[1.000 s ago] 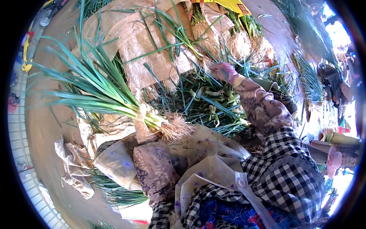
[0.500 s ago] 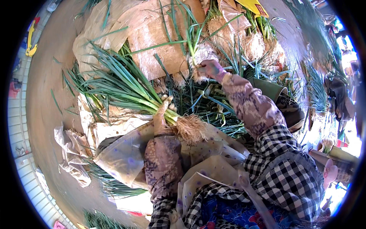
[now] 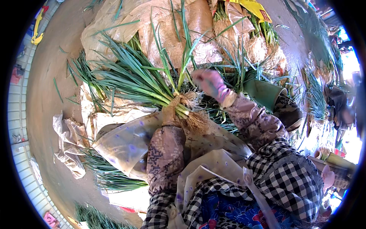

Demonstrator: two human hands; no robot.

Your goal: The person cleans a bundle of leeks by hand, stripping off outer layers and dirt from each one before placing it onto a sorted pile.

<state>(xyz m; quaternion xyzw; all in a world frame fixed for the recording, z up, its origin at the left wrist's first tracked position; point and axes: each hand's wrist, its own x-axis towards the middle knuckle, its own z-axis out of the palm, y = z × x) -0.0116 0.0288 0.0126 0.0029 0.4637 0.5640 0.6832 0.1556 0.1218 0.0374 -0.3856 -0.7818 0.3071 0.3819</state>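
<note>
Over a spotted plastic apron [image 3: 127,139], left fingers [image 3: 174,103] curled round smooth, stringy-rooted green onions [image 3: 143,84]; blurred right fingers [image 3: 199,76], pose unclear.

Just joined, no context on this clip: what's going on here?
A person is handling long green onions with bare hands. The left hand grips a bunch of green onions near the root end, leaves fanning out to the left and away. The right hand is blurred, just right of the bunch; whether it holds anything is unclear. More rooted bunches lie farther off, beside a brown sheet.
</note>
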